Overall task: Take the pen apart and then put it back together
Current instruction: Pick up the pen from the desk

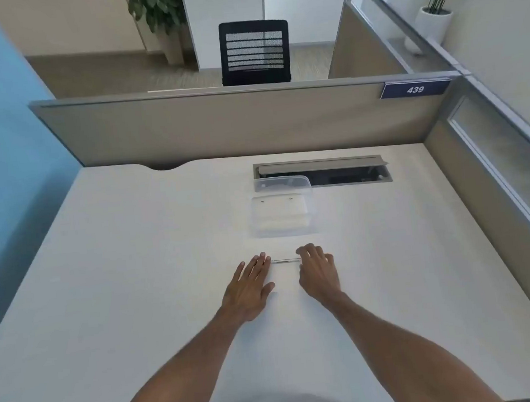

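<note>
A thin clear pen (285,260) lies flat and crosswise on the white desk (135,276), between my two hands. My left hand (251,286) rests palm down with fingers spread, its fingertips touching the pen's left end. My right hand (318,270) is curled over the pen's right end, fingers bent onto it; that end is hidden under the fingers. Whether the right fingers grip the pen or only touch it is unclear.
Just beyond the pen stand a clear plastic box (283,215) and its clear lid (282,184). Behind them is an open cable hatch (322,172) in the desk. Beige partitions (218,124) close off the back and right side.
</note>
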Tool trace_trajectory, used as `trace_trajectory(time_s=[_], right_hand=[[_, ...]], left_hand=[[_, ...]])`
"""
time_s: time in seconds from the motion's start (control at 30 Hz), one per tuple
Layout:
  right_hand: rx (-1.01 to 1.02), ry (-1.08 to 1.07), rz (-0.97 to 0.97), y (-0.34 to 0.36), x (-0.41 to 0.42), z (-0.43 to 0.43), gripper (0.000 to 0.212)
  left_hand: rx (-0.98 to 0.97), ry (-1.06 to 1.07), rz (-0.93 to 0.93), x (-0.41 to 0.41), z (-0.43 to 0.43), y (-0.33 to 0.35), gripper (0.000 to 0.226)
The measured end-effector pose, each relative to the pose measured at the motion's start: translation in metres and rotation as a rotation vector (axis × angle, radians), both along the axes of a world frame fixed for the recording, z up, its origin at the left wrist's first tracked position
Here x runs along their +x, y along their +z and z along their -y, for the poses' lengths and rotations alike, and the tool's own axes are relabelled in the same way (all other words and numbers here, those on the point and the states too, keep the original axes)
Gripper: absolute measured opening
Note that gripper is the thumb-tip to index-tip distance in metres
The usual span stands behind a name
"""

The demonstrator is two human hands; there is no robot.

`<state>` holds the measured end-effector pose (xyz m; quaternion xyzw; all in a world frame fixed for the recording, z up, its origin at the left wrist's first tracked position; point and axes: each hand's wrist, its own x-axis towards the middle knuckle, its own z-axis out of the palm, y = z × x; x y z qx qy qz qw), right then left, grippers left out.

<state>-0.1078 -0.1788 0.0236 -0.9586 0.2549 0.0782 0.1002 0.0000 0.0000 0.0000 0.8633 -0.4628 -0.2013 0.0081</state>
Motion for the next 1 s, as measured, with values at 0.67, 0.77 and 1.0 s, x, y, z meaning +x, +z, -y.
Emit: trace_trajectory(time_s=[0.67, 0.77, 1.0], right_hand=[[0.164, -0.119, 0.004, -0.005, 0.012, 0.005, 0.034], [0.359, -0.202, 0.104, -0.004, 0.017, 0.003, 0.028], [0.958, -0.495, 0.287, -0.002, 0.028, -0.006, 0.021]], left_hand=[[-0.034, 0.127, -0.027, 0.014, -0.002, 0.005, 0.059], [-0.206, 0.346, -0.139, 0.016, -0.004, 0.009, 0.056], [-0.686, 1.007, -0.533, 0.022, 0.009, 0.027, 0.066]])
